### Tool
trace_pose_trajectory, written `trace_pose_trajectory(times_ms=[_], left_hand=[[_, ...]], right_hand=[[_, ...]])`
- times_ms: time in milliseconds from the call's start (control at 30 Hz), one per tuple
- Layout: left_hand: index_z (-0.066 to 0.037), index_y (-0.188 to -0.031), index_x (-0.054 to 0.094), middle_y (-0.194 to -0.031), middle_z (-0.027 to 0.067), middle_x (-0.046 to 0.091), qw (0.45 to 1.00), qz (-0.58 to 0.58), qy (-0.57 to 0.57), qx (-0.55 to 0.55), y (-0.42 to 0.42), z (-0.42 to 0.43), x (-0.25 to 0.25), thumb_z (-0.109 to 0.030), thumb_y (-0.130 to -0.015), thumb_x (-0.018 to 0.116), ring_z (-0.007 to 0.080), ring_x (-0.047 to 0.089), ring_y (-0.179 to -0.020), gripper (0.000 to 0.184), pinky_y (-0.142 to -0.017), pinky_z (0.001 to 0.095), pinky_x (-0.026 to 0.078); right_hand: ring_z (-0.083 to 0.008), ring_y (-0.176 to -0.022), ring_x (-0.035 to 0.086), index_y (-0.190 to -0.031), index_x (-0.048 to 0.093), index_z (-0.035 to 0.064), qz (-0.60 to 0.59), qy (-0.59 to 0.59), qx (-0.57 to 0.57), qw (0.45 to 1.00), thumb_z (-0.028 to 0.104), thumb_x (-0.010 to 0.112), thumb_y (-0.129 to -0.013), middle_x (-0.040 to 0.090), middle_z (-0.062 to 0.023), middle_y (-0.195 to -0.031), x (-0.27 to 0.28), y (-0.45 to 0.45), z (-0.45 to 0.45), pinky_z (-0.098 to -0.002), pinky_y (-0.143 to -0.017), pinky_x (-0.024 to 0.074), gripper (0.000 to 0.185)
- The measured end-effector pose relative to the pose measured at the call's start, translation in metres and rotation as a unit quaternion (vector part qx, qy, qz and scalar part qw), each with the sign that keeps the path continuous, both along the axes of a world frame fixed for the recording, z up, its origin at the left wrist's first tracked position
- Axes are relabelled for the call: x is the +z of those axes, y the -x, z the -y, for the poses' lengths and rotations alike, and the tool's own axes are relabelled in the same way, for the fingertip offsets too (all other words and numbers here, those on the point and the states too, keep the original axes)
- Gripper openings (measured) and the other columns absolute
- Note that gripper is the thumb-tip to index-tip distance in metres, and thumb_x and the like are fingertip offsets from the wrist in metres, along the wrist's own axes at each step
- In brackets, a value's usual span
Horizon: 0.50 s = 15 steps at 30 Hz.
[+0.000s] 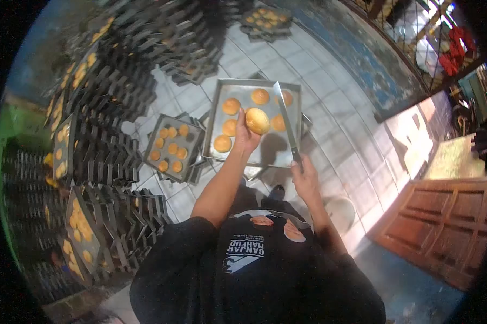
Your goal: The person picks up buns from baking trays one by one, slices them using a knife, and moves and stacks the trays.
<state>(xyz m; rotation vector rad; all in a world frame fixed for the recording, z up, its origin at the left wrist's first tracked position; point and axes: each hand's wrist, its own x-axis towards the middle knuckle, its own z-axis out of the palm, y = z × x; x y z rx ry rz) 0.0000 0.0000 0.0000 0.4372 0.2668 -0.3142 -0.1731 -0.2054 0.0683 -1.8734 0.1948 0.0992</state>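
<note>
My left hand (247, 139) is closed round a golden-brown bun (258, 121), lifted above a large square metal tray (254, 159). A long knife (286, 119) is in my right hand (306, 177), its dark handle in my fingers and its blade pointing away from me over the tray. The blade is beside the held bun, apart from it, and partly covers two buns behind it. Several more buns lie spread in the tray, among them one at the top (260, 96) and one at the lower left (223, 143).
A smaller tray of buns (173, 143) sits on a stack to the left. Tall stacks of trays (119, 210) crowd the left side. Another tray of buns (265, 24) is at the back. A brown wooden door (438, 227) is at right, on a white tiled floor (340, 108).
</note>
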Motion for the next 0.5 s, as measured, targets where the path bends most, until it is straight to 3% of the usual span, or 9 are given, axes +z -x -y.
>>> trace_pose_trajectory(times_ms=[67, 100, 167, 200, 233, 300, 500], left_hand=[[-0.017, -0.109, 0.066, -0.101, 0.0076, 0.073, 0.994, -0.069, -0.005, 0.085, -0.032, -0.006, 0.004, -0.066, -0.090, 0.066, 0.0268, 0.071, -0.096, 0.053, -0.089, 0.0420, 0.058], [-0.017, -0.109, 0.066, -0.101, 0.0076, 0.073, 0.993, -0.077, 0.014, 0.094, 0.010, 0.005, 0.021, -0.066, -0.090, 0.066, 0.0268, 0.071, -0.096, 0.053, -0.089, 0.0420, 0.058], [-0.017, -0.095, 0.067, -0.087, 0.0034, 0.072, 0.994, -0.004, 0.080, 0.075, -0.002, -0.008, 0.028, -0.064, -0.091, 0.066, 0.0256, 0.069, -0.076, 0.047, -0.071, 0.0400, 0.058], [-0.018, -0.084, 0.067, -0.077, 0.0010, 0.070, 0.995, -0.012, 0.043, 0.090, 0.002, -0.017, 0.061, -0.061, -0.092, 0.067, 0.0232, 0.066, -0.066, 0.043, -0.063, 0.0363, 0.054], [-0.018, -0.084, 0.067, -0.077, 0.0010, 0.070, 0.995, -0.005, 0.041, 0.096, 0.004, -0.017, 0.071, -0.061, -0.092, 0.067, 0.0232, 0.066, -0.066, 0.043, -0.063, 0.0363, 0.054], [-0.019, -0.080, 0.066, -0.072, 0.0011, 0.067, 0.990, -0.012, 0.027, 0.141, 0.004, -0.017, 0.089, -0.059, -0.092, 0.067, 0.0200, 0.065, -0.065, 0.043, -0.061, 0.0325, 0.052], [-0.016, -0.076, 0.067, -0.069, 0.0022, 0.066, 0.993, 0.035, 0.036, 0.104, -0.007, -0.030, 0.093, -0.061, -0.092, 0.067, 0.0186, 0.062, -0.062, 0.048, -0.055, 0.0324, 0.050]], right_hand=[[-0.0197, -0.073, 0.065, -0.143, 0.056, 0.0039, 0.065, 0.058, 0.015, 0.996, 0.022, 0.061, -0.101, 0.070, -0.0126, -0.091, 0.005, -0.036, -0.011, -0.0344, -0.068, 0.0517, 0.046], [-0.0197, -0.073, 0.065, -0.143, 0.056, 0.0039, 0.060, 0.076, 0.027, 0.995, 0.022, 0.061, -0.101, 0.070, -0.0126, -0.091, 0.041, 0.000, -0.004, -0.0344, -0.068, 0.0517, 0.046], [-0.0197, -0.074, 0.064, -0.137, 0.059, 0.0018, 0.198, 0.095, 0.035, 0.975, 0.021, 0.061, -0.100, 0.070, -0.0148, -0.090, 0.056, -0.013, -0.020, -0.0353, -0.069, 0.0516, 0.042], [-0.0280, -0.085, 0.069, -0.135, 0.061, 0.0018, 0.169, 0.075, 0.043, 0.982, 0.021, 0.061, -0.100, 0.071, -0.0200, -0.099, 0.068, -0.015, -0.036, -0.0383, -0.078, 0.0534, 0.040], [-0.0280, -0.085, 0.069, -0.135, 0.061, 0.0018, 0.176, 0.071, 0.048, 0.981, 0.021, 0.061, -0.100, 0.071, -0.0200, -0.099, 0.075, -0.015, -0.040, -0.0383, -0.078, 0.0534, 0.040], [-0.0413, -0.105, 0.070, -0.132, 0.061, -0.0020, 0.262, 0.103, 0.076, 0.957, 0.015, 0.063, -0.098, 0.069, -0.0265, -0.119, 0.083, -0.014, -0.045, -0.0431, -0.088, 0.0549, 0.038], [-0.0409, -0.102, 0.070, -0.131, 0.062, -0.0025, 0.284, 0.107, 0.087, 0.949, 0.013, 0.064, -0.096, 0.069, -0.0246, -0.116, 0.089, -0.007, -0.044, -0.0440, -0.086, 0.0551, 0.038]])
